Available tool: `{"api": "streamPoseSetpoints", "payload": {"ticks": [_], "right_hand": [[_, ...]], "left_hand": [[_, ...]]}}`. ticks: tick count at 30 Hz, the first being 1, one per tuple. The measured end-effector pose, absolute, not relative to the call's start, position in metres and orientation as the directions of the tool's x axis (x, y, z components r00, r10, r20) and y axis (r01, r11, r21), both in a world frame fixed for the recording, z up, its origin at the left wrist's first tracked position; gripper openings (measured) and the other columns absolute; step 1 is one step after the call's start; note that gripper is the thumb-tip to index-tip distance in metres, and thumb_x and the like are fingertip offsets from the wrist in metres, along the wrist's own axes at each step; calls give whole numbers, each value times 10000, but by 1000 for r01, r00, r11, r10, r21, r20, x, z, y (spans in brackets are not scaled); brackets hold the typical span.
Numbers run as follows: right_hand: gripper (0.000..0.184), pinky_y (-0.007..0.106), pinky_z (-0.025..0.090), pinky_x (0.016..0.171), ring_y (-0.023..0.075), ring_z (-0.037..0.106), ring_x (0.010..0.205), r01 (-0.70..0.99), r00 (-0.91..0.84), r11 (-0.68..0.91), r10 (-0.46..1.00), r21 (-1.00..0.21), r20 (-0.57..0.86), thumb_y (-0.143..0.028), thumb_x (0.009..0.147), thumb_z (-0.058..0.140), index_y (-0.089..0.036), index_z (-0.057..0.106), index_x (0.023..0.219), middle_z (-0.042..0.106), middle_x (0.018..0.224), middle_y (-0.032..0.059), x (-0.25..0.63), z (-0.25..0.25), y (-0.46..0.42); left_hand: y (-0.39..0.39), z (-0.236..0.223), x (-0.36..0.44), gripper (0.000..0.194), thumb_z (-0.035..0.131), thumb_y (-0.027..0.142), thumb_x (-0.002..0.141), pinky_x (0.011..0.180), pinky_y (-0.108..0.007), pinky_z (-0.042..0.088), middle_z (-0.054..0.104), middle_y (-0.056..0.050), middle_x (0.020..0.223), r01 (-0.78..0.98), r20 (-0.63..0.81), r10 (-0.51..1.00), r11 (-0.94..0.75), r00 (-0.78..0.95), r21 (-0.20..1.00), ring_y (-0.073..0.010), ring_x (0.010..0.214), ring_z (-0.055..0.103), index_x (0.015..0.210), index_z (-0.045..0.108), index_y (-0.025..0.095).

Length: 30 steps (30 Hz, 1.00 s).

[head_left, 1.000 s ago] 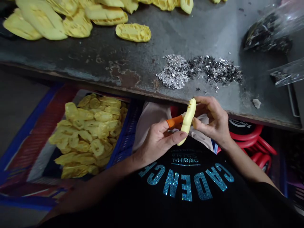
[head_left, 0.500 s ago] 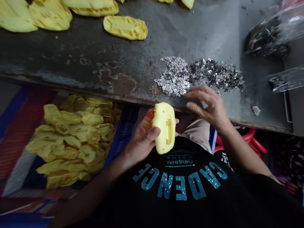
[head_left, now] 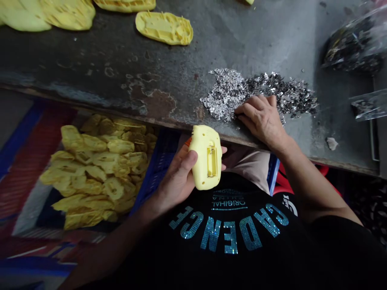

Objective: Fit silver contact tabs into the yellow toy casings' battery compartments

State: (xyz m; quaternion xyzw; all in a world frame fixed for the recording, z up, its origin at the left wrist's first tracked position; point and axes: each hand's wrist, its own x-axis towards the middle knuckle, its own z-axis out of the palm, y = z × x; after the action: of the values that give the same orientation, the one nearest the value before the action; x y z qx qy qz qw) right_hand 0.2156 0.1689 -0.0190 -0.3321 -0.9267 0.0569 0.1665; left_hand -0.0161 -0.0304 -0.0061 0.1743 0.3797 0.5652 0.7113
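Note:
My left hand (head_left: 179,175) grips a yellow plastic casing (head_left: 198,171) in front of my body, thumb on its near side and fingertips showing past the far side. A recessed battery compartment (head_left: 212,162) with metal contacts inside faces up. Something orange shows by the index finger, partly hidden by the casing. On the bench, my right hand (head_left: 262,121) is closed, its fingertips pressed together at the near edge of a pile of small silvery metal pieces (head_left: 225,94). Whatever lies between those fingertips is hidden. Darker metal pieces (head_left: 292,94) spread to the right of that pile.
Yellow plastic shells (head_left: 165,28) lie on the grey bench (head_left: 115,72) at the far left. Many more yellow shells (head_left: 99,161) fill a crate below on the left. Clear bags (head_left: 352,48) of dark metal parts sit at the right. A whitish lump (head_left: 331,143) lies near the bench edge.
My right hand has come down onto the near edge of the metal pile, its fingers drawn together. The left hand keeps the casing and has shifted slightly left, turning it a little.

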Motion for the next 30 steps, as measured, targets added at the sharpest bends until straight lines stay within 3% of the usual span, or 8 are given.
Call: {"api": "streamPoseSetpoints", "payload": {"ticks": [5,8,11,14,17,22,25,30], "right_hand": [[231,679,553,1183,361,717,1184,597,-724,781,624,-186,294,-324,1225,532,-290,752,1163,769,1133,97,211,-23,178],[223,701,554,1195,398,730,1235,602,-700,757,653,-254,289,-335,1215,534,-275,747,1189,796,1222,134,218,-15,173],[210,632,612,1123,356,763,1167,512,-661,720,679,-469,319,-391,1215,554,-293,738,1187,819,1217,114,231,1,154],[255,476,658,898,263,765,954,274,-635,603,698,-749,330,-520,1205,645,-299,721,1101,805,1048,55,238,16,128],[340,393,657,773,209,738,826,94,-643,417,719,-904,264,-602,1137,787,-287,727,1027,784,940,20,238,25,106],[348,368,668,719,184,740,770,87,-678,322,712,-943,180,-601,1100,863,-269,799,1014,828,923,9,240,42,86],[290,379,680,765,183,765,799,106,-720,345,674,-933,167,-551,1114,872,-275,838,1032,847,945,1,244,58,84],[302,392,707,777,199,764,797,193,-808,414,582,-890,95,-567,1025,980,-296,847,1048,870,945,5,245,82,92]], "left_hand": [[-37,-8,-8,695,918,784,969,883,-351,749,938,-108,1144,-652,-352,935,300,55,696,-292,1014,882,1390,862,234],[-42,-10,-6,706,894,783,966,888,-362,747,934,-124,1177,-659,-355,934,286,31,695,-337,1086,880,1390,872,219],[-43,-9,-5,737,903,768,967,884,-358,753,931,-139,1255,-667,-379,923,320,61,673,-359,1130,894,1448,850,212],[-41,-2,0,754,938,741,966,855,-354,764,914,-179,1331,-662,-379,918,357,117,659,-356,1147,911,1468,822,190],[-36,7,6,745,976,728,938,794,-348,772,922,-191,1255,-673,-369,905,408,211,617,-305,960,921,1403,825,166],[-33,15,14,798,933,795,940,480,-256,630,926,-185,1188,-638,-356,847,532,396,557,-292,768,897,1446,821,188],[-34,17,17,852,901,811,961,444,-248,593,930,-160,1180,-614,-331,820,570,466,547,-305,770,898,1555,780,212],[-36,19,22,860,863,865,954,427,-221,552,937,-129,1150,-583,-310,790,604,529,543,-273,712,872,1531,795,231]]}}
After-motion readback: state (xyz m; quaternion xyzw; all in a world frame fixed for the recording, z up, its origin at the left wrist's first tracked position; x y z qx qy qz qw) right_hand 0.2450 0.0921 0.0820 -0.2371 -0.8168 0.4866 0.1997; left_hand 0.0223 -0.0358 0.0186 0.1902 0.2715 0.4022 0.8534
